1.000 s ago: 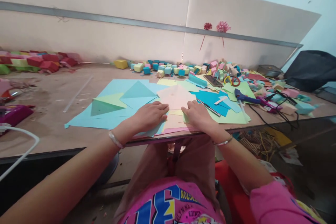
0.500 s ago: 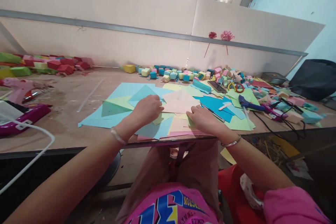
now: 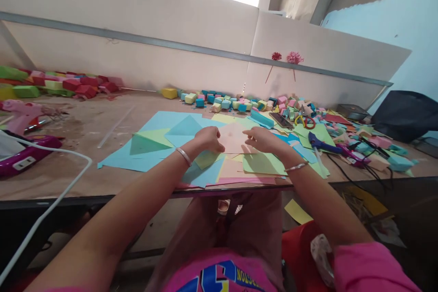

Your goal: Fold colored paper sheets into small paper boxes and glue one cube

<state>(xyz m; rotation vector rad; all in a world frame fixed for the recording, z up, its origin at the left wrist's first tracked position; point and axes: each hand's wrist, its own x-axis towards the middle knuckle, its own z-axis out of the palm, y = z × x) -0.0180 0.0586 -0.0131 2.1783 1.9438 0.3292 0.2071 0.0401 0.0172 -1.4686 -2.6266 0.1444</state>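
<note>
A brown desk [image 3: 85, 123] runs across the view, with a white panel [image 3: 137, 54] behind it. Large light blue sheets [image 3: 150, 159] lie spread near the desk's front edge, a folded green paper [image 3: 155, 138] on top of them. Small coloured paper boxes [image 3: 226, 104] line the back of the desk; bigger red and green ones [image 3: 71, 84] are heaped at far left, behind a pink glue gun [image 3: 20, 114] and a purple power strip [image 3: 29, 155].

The left hand [image 3: 209, 139] is at the left edge of the pale pink sheet [image 3: 234, 139], its thumb and fingers curved; whether they close on the paper I cannot tell. The right hand [image 3: 263, 140] is at the sheet's right side, index finger stretched out and slightly apart from the others. The pink sheet lies between the hands, over other papers. Light green sheets [image 3: 263, 165] sit just below the right hand.

Farther right are a blue glue gun [image 3: 323, 143], a dark phone [image 3: 281, 120] and, beside it, scissors [image 3: 304, 122] with yellow and red handles.
</note>
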